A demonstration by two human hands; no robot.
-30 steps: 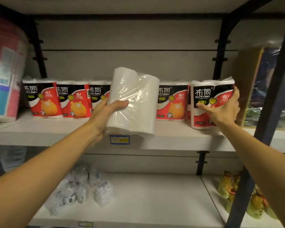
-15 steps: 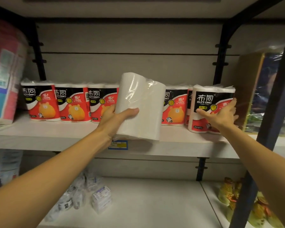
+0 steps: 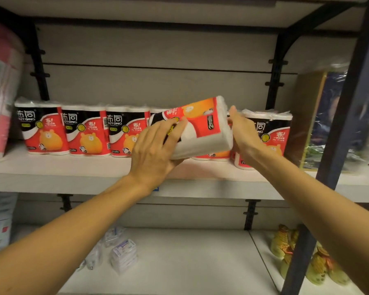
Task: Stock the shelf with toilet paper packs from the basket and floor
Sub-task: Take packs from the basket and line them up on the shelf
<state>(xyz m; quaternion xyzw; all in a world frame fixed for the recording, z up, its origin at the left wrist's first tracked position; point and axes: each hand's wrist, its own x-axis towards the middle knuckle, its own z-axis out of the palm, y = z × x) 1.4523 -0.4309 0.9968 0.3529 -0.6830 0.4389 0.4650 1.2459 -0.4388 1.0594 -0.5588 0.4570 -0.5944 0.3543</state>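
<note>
Head view: on the middle shelf (image 3: pixel 73 167), a row of five upright Butong toilet paper packs (image 3: pixel 85 130). Sixth pack (image 3: pixel 200 128), tilted sideways above the gap, gripped by left hand (image 3: pixel 156 150), touched by flat right hand (image 3: pixel 245 133).

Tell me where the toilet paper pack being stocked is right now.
In the head view, the tilted pack sits centre-right, held above the middle shelf between the left hand and right hand, in front of the row of upright packs.
</note>
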